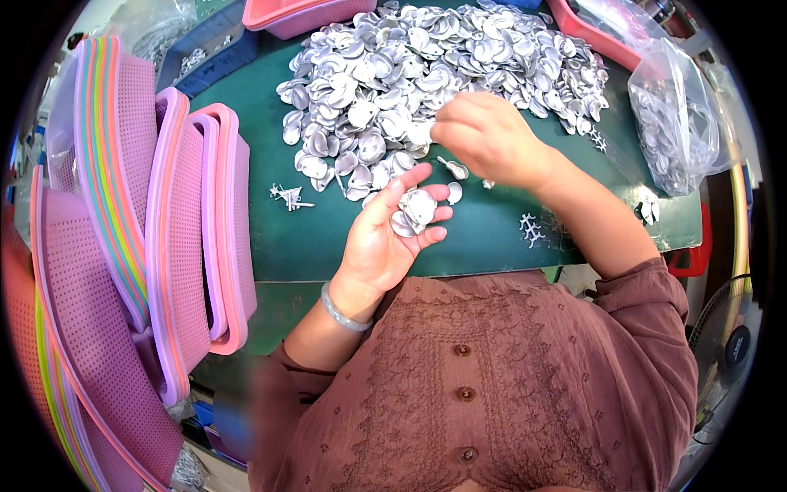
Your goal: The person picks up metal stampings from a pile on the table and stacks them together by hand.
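My left hand (384, 234) is palm up near the table's front edge, fingers loosely curled round several round, shallow silver metal pieces (416, 210). A bracelet circles that wrist. Beyond it and to the right, my right hand (490, 139) is closed, its fingertips drawn together at the near edge of a large pile of the same silver pieces (365, 82). What those fingers hold, if anything, I cannot make out. Just below the right hand lie a loose silver piece with a narrow stem (453, 169) and a small round one (454, 193).
Small branched metal parts lie on the green table (320, 254) at left (288, 197) and right (531, 230). Stacked pink and purple perforated baskets (184, 246) stand along the left. A blue tray (205, 61) is at the back left. A clear bag of parts (672, 123) sits at right, a fan (725, 344) below it.
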Tool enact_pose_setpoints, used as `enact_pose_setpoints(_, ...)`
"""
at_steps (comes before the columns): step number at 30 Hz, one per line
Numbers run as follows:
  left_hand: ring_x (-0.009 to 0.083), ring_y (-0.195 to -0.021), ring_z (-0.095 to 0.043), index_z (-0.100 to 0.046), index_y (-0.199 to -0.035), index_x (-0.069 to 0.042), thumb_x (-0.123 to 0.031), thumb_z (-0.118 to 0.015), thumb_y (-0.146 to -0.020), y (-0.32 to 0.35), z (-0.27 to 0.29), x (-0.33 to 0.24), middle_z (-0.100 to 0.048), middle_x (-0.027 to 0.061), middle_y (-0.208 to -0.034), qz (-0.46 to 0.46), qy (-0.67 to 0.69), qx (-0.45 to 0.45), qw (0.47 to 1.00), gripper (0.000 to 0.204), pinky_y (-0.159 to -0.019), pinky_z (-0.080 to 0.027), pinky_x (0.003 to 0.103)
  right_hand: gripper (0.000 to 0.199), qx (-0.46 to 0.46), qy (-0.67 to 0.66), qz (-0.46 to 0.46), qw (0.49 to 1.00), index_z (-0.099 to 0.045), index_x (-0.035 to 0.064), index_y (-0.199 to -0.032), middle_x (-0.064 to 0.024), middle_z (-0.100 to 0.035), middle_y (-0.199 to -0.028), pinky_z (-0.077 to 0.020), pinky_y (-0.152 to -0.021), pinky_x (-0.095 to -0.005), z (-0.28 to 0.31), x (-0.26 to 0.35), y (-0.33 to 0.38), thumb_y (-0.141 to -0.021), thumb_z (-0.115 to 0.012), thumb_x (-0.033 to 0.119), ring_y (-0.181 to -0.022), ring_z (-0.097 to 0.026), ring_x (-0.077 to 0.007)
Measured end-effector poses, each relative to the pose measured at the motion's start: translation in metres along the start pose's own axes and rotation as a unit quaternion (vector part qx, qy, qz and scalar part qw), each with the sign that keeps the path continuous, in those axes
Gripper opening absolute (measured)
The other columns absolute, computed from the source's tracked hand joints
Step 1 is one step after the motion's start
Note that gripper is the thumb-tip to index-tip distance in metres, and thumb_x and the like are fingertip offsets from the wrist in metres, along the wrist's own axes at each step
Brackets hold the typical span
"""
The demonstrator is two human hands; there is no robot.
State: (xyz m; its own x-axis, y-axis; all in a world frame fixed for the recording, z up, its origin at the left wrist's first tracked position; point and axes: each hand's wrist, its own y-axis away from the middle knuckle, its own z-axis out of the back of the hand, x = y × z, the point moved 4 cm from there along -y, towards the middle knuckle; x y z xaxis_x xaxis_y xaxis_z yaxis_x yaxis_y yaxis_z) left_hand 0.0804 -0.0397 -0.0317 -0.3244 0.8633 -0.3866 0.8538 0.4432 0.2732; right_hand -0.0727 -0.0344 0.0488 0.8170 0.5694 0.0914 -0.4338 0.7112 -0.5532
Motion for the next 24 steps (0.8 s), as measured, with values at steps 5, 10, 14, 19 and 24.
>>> enact_pose_setpoints(5, 0.024, -0.088, -0.058, -0.043, -0.118, -0.004, -0.03, -0.034, -0.091, -0.004, -0.012, -0.002, -0.057, 0.011, -0.103, -0.019, 0.025, 0.004, 1.0, 0.039, -0.071, -0.05, 0.035, 0.02, -0.056, 0.042, 0.102, 0.992, -0.053, 0.0069, -0.077, -0.0031, -0.049, -0.074, -0.042, -0.057, -0.0293, 0.01, 0.032, 0.009, -0.061, -0.061, 0.017, -0.066, -0.052, -0.0185)
enact_pose_setpoints(10, 0.0226, -0.088, -0.058, -0.046, -0.116, -0.005, -0.031, -0.036, -0.091, -0.004, -0.011, -0.001, -0.057, 0.0073, -0.104, -0.009, 0.004, -0.001, 1.0, 0.037, -0.072, -0.049, 0.035, 0.022, 0.024, -0.065, 0.007, 0.998, -0.056, 0.0054, -0.079, -0.0059, -0.052, -0.075, -0.0434, -0.059, -0.0326, 0.017, 0.034, 0.004, -0.061, -0.063, 0.016, -0.067, -0.053, -0.0228)
enact_pose_setpoints(14, 0.0209, -0.088, -0.058, -0.048, -0.113, -0.004, -0.028, -0.041, -0.089, 0.003, -0.013, -0.005, -0.057, 0.0111, -0.104, -0.043, -0.067, -0.054, 0.995, 0.034, -0.073, -0.049, 0.034, 0.017, 0.137, -0.179, -0.035, 0.974, -0.058, 0.0056, -0.08, -0.0082, -0.054, -0.074, -0.0461, -0.061, -0.0345, 0.065, 0.071, -0.02, -0.064, -0.059, 0.011, -0.07, -0.056, -0.0266)
enact_pose_setpoints(19, 0.0234, -0.088, -0.058, -0.046, -0.114, -0.002, -0.026, -0.043, -0.088, 0.0, -0.018, 0.001, -0.055, 0.0158, -0.106, 0.014, -0.034, -0.014, 0.999, 0.035, -0.066, -0.051, 0.032, 0.017, 0.206, -0.238, 0.064, 0.947, -0.058, 0.0056, -0.081, -0.0079, -0.054, -0.073, -0.0458, -0.061, -0.0343, 0.095, 0.141, -0.019, -0.065, -0.059, 0.011, -0.069, -0.055, -0.0261)
enact_pose_setpoints(24, 0.0252, -0.089, -0.057, -0.044, -0.116, -0.002, -0.028, -0.041, -0.089, 0.007, -0.014, 0.008, -0.054, 0.0164, -0.107, 0.001, -0.032, 0.008, 0.999, 0.038, -0.066, -0.05, 0.032, 0.018, 0.218, -0.261, 0.114, 0.934, -0.058, 0.0055, -0.082, -0.0077, -0.054, -0.073, -0.0455, -0.06, -0.0341, 0.093, 0.159, -0.013, -0.065, -0.058, 0.011, -0.068, -0.055, -0.0257)
